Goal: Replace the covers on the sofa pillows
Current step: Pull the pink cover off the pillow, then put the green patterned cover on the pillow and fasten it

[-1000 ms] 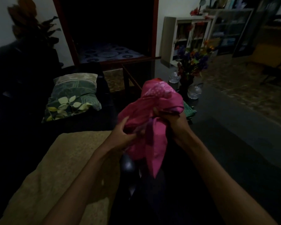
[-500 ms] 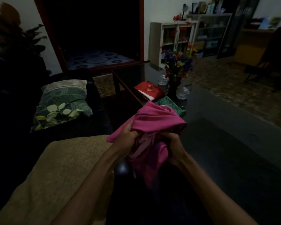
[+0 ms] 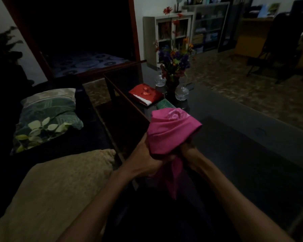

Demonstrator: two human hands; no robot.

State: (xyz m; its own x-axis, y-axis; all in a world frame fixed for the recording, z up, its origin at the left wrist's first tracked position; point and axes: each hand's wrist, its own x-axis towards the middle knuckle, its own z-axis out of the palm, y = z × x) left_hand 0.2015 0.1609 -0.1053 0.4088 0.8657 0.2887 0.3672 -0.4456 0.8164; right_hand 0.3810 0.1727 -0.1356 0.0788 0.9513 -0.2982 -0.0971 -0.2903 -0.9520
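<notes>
Dim room, head view. Both hands hold a bunched pink cover (image 3: pixel 171 131) in front of the person, above the near edge of a dark glass table (image 3: pixel 234 154). Left hand (image 3: pixel 147 159) grips the cover's lower left side, fingers curled into the fabric from underneath, thumb up along the cloth. Right hand (image 3: pixel 189 151) grips the lower right side, mostly hidden under the fold; fingers look curled round the cloth, exact finger spread cannot be told. Cover is gathered into a rounded bundle with a lighter printed patch on top, and one loose tail hangs down between the forearms. A bare tan pillow (image 3: pixel 59 189) lies low left, just beside the left forearm, uncovered. A green leaf-print pillow (image 3: pixel 45 119) sits further back left on dark seating, well apart from the hands. On the table behind the pink cover: a folded red cloth (image 3: pixel 145 95), a green patterned cloth (image 3: pixel 164 104) partly hidden by the pink bundle, a vase of flowers (image 3: pixel 173 67) with two small glass pieces beside it. White shelf unit (image 3: pixel 166 35) against the back wall.
</notes>
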